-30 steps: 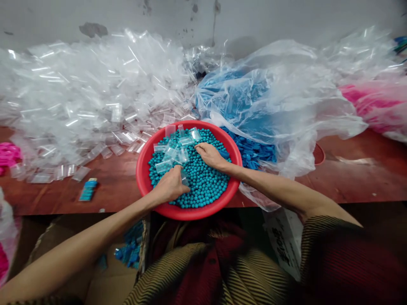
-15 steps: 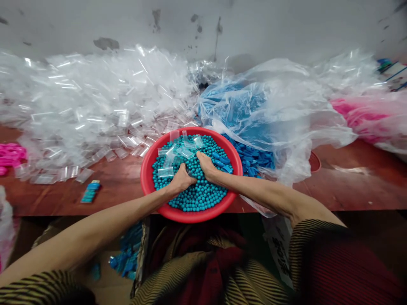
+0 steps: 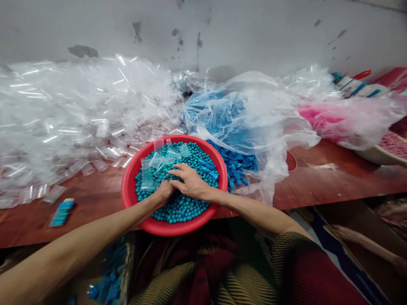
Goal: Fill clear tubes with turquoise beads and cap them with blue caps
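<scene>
A red basin (image 3: 127, 190) full of round turquoise beads (image 3: 181, 214) stands at the table's front edge. My left hand (image 3: 165, 190) is low over the beads, its fingers curled and mostly hidden; whatever they hold cannot be made out. Touching it from the right is my right hand (image 3: 190, 183), reaching across with its fingers apart and nothing visible in them. Several clear plastic sleeves (image 3: 148, 180) lie on the beads at the basin's left and back. Some blue plastic pieces (image 3: 208, 167) rest on the beads at the right.
A big heap of clear sleeves (image 3: 70, 114) covers the table's left and back. Loose blue pieces (image 3: 237, 167) spill from a plastic bag (image 3: 222, 114) behind the basin. One turquoise-filled sleeve (image 3: 62, 213) lies at left. Farther right are a pink-filled bag (image 3: 330, 116) and a bowl of pink beads (image 3: 394, 146).
My right hand has moved left across the beads and now meets my left hand. The view has turned rightward, bringing the bowl of pink beads into sight.
</scene>
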A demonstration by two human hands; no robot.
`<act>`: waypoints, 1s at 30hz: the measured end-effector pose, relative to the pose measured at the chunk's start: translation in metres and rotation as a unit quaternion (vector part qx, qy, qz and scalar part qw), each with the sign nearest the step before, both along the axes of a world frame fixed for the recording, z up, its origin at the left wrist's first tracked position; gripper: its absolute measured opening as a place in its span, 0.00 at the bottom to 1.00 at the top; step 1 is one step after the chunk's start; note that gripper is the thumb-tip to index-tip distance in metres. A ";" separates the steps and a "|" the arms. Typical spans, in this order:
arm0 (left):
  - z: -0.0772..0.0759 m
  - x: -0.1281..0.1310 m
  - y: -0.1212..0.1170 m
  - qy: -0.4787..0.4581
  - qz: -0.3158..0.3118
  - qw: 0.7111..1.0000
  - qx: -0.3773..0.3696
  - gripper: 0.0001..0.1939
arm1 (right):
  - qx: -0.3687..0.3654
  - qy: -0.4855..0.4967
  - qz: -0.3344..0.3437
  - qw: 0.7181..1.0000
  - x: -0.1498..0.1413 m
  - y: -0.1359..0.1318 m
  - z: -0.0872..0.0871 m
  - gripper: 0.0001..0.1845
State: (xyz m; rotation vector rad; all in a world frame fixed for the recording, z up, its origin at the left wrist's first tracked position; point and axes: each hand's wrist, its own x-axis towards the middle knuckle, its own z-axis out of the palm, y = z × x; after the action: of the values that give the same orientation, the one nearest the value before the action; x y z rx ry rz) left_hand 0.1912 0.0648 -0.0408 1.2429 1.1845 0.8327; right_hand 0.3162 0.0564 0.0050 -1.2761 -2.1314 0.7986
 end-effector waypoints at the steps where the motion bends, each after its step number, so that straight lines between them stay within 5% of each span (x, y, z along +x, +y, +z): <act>1: 0.004 0.000 -0.002 -0.006 -0.003 1.000 -0.006 0.19 | 0.020 0.028 -0.008 0.999 0.007 -0.005 0.005 0.15; 5: 0.021 0.001 -0.009 -0.049 -0.008 0.995 -0.090 0.34 | 0.048 0.170 -0.163 0.971 0.062 -0.017 0.013 0.14; 8: 0.024 0.001 -0.009 -0.062 -0.004 0.989 -0.136 0.37 | 0.038 0.169 -0.324 0.930 0.121 -0.009 -0.009 0.18; 10: 0.022 0.000 -0.008 -0.062 -0.008 0.989 -0.137 0.36 | 0.036 0.102 -0.373 0.922 0.155 0.007 -0.035 0.17; 13: 0.020 -0.001 -0.008 -0.059 -0.014 0.988 -0.140 0.35 | 0.017 -0.028 -0.385 0.922 0.179 0.039 -0.068 0.21; 17: 0.024 -0.003 -0.008 -0.039 -0.036 0.988 -0.142 0.35 | 0.020 -0.142 -0.424 0.894 0.173 0.078 -0.089 0.31; 21: 0.025 -0.005 -0.008 0.007 -0.069 0.991 -0.118 0.36 | 0.075 -0.206 -0.428 0.877 0.164 0.089 -0.095 0.30; 30: 0.023 -0.008 -0.007 0.095 -0.087 0.990 -0.056 0.37 | 0.055 -0.239 -0.351 0.904 0.163 0.085 -0.096 0.29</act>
State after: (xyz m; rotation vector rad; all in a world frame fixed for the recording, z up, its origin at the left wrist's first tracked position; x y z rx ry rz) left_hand 0.1836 0.0582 -0.0173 1.3329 1.2361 0.5205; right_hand 0.4796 0.1410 -0.0910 -2.1470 -1.7677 0.0531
